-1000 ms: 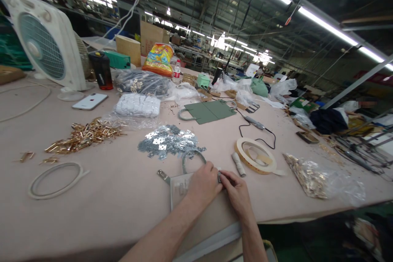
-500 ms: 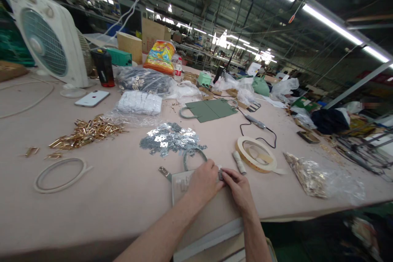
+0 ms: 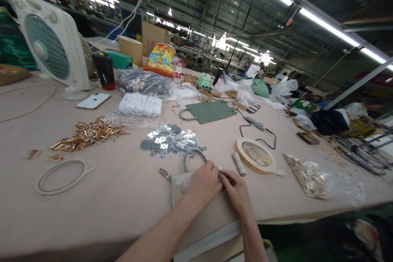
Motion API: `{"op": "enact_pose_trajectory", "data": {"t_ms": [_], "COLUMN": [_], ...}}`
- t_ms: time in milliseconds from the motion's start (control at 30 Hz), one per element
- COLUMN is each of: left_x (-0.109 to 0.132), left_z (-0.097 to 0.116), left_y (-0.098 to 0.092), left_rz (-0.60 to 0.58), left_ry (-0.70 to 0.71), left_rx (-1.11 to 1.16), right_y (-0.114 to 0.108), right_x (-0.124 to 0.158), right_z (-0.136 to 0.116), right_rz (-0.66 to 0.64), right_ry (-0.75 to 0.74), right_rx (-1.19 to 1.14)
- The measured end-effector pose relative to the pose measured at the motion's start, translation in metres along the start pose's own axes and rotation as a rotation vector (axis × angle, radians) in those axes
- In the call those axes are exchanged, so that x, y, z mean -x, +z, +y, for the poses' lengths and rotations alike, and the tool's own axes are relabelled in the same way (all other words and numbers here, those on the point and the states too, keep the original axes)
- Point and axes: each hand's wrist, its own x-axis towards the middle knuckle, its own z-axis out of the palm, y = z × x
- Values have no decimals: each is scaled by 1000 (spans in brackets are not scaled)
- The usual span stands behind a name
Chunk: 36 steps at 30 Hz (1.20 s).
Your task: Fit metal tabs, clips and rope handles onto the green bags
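Note:
My left hand (image 3: 205, 181) rests with bent fingers on the upper part of a pale flat panel (image 3: 181, 190). Right beside it, the fingertips of my right hand (image 3: 236, 188) pinch something small and grey at the panel's top edge; my fingers mostly cover it. A grey-green looped handle (image 3: 196, 152) stands up beyond the left hand. At the panel's upper left corner a strap with a metal piece (image 3: 165, 174) sticks out. Behind the loop lies a pile of small silver metal plates (image 3: 172, 140). What my left fingers grip is hidden.
Gold metal parts (image 3: 89, 135) and a white coil (image 3: 61, 177) lie left. A tape roll (image 3: 256, 155), a small wrapped roll (image 3: 238, 163) and a bag of metal parts (image 3: 310, 178) are right. Behind are a green panel (image 3: 211, 111), a phone (image 3: 93, 101) and a fan (image 3: 49, 45).
My right hand has shifted slightly left, its fingertips now closer to my left hand. The left hand has hardly moved.

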Motion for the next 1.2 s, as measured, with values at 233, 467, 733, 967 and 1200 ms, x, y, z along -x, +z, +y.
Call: {"op": "enact_pose_trajectory", "data": {"t_ms": [233, 467, 733, 967, 1200], "left_x": [3, 14, 14, 12, 10], "left_z": [0, 0, -2, 0, 6], "left_y": [1, -9, -2, 0, -8], "left_rz": [28, 14, -11, -5, -99], "left_ry": [-1, 159, 406, 409, 399], "left_rx": [23, 36, -235, -326, -266], "right_y": [0, 0, -14, -37, -38], "right_x": [-3, -4, -14, -59, -57], "right_z": [6, 3, 19, 34, 33], "right_rz": [85, 81, 364, 523, 480], "right_ry": [4, 52, 94, -124, -39], "right_rx": [106, 60, -91, 404, 140]}}
